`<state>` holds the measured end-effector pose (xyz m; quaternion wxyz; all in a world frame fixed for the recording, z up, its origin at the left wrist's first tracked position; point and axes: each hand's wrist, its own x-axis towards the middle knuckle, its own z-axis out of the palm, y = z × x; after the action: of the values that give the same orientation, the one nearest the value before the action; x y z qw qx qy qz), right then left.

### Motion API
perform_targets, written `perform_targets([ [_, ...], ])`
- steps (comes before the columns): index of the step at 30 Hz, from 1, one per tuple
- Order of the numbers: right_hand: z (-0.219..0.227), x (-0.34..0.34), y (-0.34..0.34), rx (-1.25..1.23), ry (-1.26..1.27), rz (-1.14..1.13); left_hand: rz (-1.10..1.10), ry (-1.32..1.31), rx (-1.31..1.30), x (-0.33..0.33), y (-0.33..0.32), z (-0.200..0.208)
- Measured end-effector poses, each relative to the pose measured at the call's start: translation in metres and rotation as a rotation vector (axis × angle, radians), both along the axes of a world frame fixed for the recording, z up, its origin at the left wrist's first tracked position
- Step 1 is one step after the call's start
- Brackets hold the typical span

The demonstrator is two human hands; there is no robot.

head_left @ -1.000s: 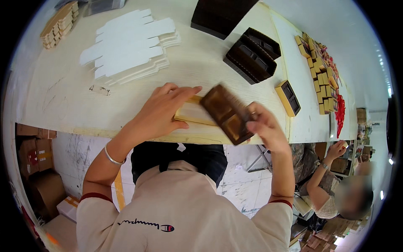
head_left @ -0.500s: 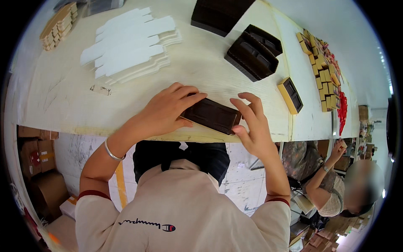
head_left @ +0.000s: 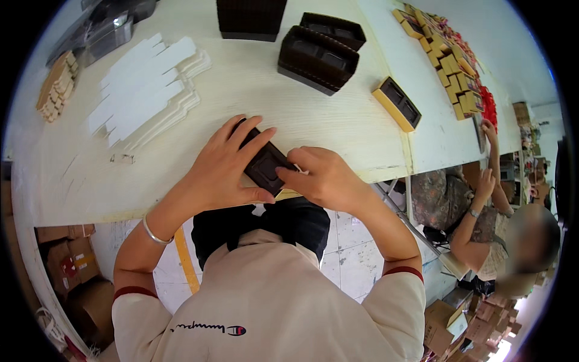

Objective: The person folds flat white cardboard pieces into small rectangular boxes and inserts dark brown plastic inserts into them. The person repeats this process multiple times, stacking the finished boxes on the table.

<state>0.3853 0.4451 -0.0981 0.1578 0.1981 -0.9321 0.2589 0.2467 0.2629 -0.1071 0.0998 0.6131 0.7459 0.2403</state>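
Observation:
A small long box with a dark brown plastic tray insert [head_left: 263, 164] lies slanted near the table's front edge. My left hand [head_left: 226, 163] grips it, fingers over its far end and thumb along the near side. My right hand [head_left: 322, 176] is closed in a pinch at the box's right end, thumb on the dark insert. A bit of something whitish shows between its fingers, perhaps a box flap; the rest is hidden. To the right stands a gold box with a dark insert [head_left: 398, 104].
Flat white carton blanks [head_left: 142, 90] are piled at the left, beside stacked pale pieces [head_left: 57, 87]. Stacked dark plastic trays [head_left: 318, 59] stand at the back. Several gold boxes [head_left: 449, 66] and red ribbons [head_left: 488, 108] lie far right, near a seated co-worker [head_left: 482, 235].
The box has been turned, its right end now closer to me. My right hand has gone from spread fingers to a pinch at that end. The whole view has shifted somewhat.

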Motion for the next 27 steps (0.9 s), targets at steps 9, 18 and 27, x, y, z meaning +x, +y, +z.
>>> perform_targets([
  [9, -0.004, 0.007, -0.003, -0.055, -0.020, -0.010, -0.037, -0.001, -0.060, -0.007, -0.005, 0.006],
  [18, 0.004, -0.008, 0.006, 0.085, -0.056, 0.072, -0.035, 0.156, -0.096, -0.009, -0.004, 0.005],
  [27, -0.035, 0.016, -0.048, -0.007, -0.018, -0.354, -0.004, 0.220, -0.114, 0.004, -0.007, 0.004],
])
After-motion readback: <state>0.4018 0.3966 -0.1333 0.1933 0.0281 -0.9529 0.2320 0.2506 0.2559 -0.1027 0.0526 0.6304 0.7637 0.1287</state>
